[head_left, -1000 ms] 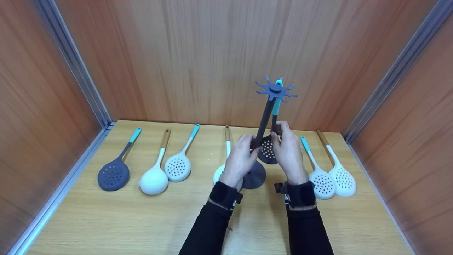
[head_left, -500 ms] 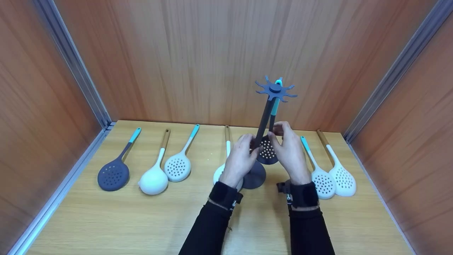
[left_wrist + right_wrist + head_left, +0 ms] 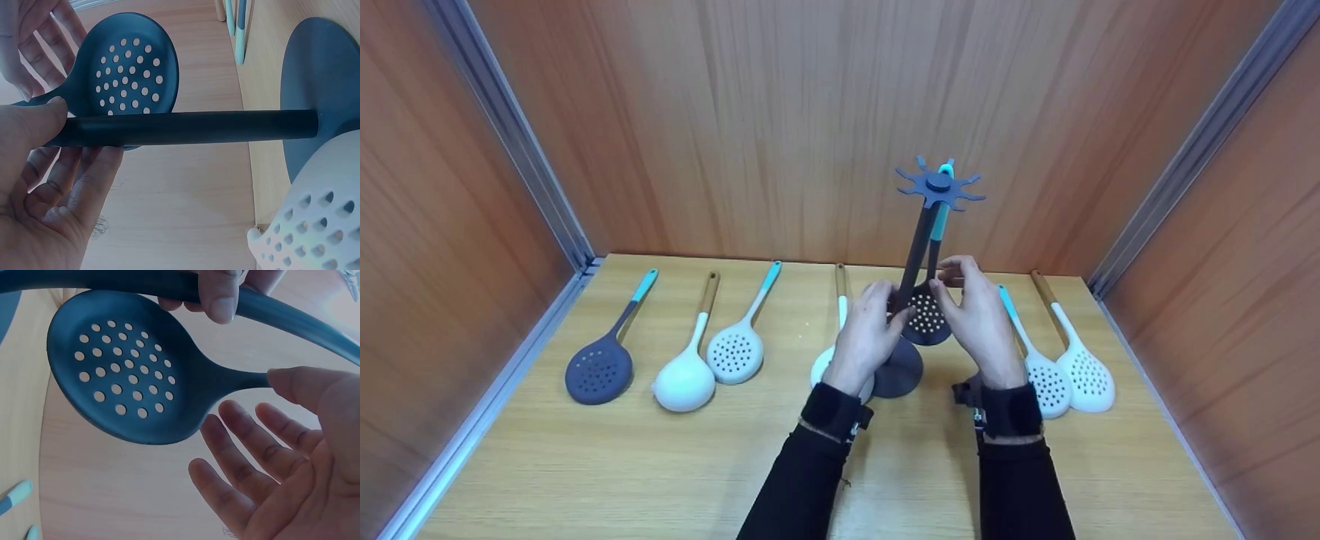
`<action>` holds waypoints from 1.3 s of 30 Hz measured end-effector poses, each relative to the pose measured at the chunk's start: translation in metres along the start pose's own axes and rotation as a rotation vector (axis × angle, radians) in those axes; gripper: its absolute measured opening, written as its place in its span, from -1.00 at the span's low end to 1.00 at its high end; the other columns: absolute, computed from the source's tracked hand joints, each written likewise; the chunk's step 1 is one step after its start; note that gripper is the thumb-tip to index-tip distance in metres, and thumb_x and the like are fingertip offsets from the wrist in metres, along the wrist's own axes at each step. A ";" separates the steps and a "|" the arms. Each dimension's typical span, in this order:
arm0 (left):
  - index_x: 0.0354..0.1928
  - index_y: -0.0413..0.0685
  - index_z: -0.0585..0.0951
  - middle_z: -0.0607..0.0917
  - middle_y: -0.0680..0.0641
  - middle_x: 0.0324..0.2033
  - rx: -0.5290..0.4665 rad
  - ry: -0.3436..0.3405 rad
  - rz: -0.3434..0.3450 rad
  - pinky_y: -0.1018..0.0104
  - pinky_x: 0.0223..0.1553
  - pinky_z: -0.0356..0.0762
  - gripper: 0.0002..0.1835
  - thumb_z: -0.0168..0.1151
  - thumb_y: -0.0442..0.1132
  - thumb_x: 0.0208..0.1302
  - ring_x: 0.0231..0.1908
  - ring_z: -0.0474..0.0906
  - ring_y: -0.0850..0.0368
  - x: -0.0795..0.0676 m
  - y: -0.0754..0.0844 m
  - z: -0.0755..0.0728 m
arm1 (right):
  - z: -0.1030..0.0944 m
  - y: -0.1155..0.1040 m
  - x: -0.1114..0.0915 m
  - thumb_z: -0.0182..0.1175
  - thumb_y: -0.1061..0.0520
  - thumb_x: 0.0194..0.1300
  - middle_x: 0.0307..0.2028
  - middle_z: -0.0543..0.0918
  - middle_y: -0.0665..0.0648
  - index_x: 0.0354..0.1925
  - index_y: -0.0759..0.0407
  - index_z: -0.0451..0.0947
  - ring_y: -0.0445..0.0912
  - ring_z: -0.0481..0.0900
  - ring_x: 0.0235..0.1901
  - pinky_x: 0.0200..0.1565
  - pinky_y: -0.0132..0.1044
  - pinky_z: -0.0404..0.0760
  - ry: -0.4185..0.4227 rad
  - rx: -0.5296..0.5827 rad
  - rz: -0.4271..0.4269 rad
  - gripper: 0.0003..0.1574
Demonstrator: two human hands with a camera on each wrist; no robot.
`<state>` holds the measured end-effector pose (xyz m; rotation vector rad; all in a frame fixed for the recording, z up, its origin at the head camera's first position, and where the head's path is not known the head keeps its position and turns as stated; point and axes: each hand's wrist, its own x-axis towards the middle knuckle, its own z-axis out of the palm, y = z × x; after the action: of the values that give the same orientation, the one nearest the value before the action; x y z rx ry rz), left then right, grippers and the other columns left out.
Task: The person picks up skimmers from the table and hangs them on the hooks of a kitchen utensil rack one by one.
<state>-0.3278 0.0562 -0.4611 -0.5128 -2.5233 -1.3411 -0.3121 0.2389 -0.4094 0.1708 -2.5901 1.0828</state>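
Note:
In the head view, my left hand [image 3: 866, 337] grips the pole of a dark utensil stand [image 3: 919, 251] with a star-shaped hook top and a round base [image 3: 900, 371]. From the top hangs a dark skimmer [image 3: 928, 319] with a turquoise handle end, close beside the pole. My right hand [image 3: 979, 319] is at the skimmer's right. The right wrist view has the thumb [image 3: 298, 385] touching the skimmer's neck, while the other fingers [image 3: 242, 472] lie spread below it. Behind my left hand, a white utensil [image 3: 821, 366] with a wooden handle is partly hidden.
On the table [image 3: 660, 472] at left lie a dark skimmer [image 3: 600, 371], a white ladle [image 3: 685, 381] and a white skimmer [image 3: 736, 352]. At right, another white skimmer [image 3: 1048, 382] lies against a white slotted turner [image 3: 1087, 381]. Wooden panels [image 3: 840, 135] enclose the back and sides.
The hanging skimmer has swung slightly left, nearer the pole. My right hand's fingers have loosened from its handle, and its wrist has shifted a little right. My left hand keeps its grip.

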 end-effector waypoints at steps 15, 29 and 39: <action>0.17 -0.08 0.65 0.77 -0.09 0.08 -0.006 0.010 0.023 0.20 0.17 0.85 -0.75 0.39 -0.15 0.64 0.11 0.79 0.04 -0.001 0.001 0.001 | -0.012 0.025 -0.009 0.17 -0.11 0.77 0.34 0.73 0.30 0.51 0.17 0.44 0.27 0.71 0.38 0.33 0.28 0.73 -0.074 -0.139 0.030 -0.42; 0.19 -0.01 0.66 0.76 -0.04 0.06 0.001 0.006 -0.020 0.18 0.18 0.85 -0.77 0.38 -0.14 0.64 0.11 0.78 0.08 -0.001 0.001 0.000 | -0.030 0.051 -0.012 -0.02 -0.29 0.82 0.38 0.70 0.34 0.55 0.19 0.44 0.30 0.66 0.42 0.38 0.31 0.68 -0.155 -0.168 0.103 -0.28; 0.17 0.00 0.67 0.78 -0.03 0.04 0.060 -0.017 -0.004 0.18 0.07 0.84 -0.77 0.32 -0.07 0.69 0.06 0.78 0.09 -0.002 0.002 -0.001 | -0.026 0.073 -0.008 0.00 -0.09 0.84 0.33 0.72 0.41 0.53 0.23 0.43 0.32 0.71 0.31 0.30 0.29 0.72 -0.211 -0.195 0.145 -0.42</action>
<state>-0.3253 0.0555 -0.4597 -0.5099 -2.5705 -1.2637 -0.3153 0.3089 -0.4435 0.0539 -2.9180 0.8933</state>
